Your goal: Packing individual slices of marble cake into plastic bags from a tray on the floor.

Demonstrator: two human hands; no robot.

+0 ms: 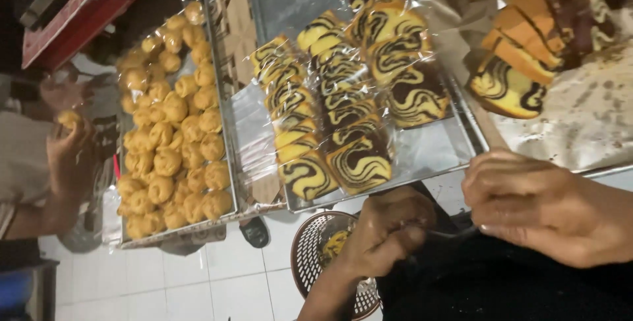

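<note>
Bare left hand (386, 232), bare right hand (547, 209), sleeveless forearms

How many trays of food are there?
3. One tray on the left holds round yellow pastries, one tray in the middle holds wrapped marble cake slices, and a paper-lined tray on the right holds unwrapped slices.

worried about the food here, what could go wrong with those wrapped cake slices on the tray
The tray juts over the tiled floor, so a knock from the left hand or right hand working just below its edge might tip it. The wrapped cake slices sit stacked and leaning, so those nearest the edge could slide off.
</note>
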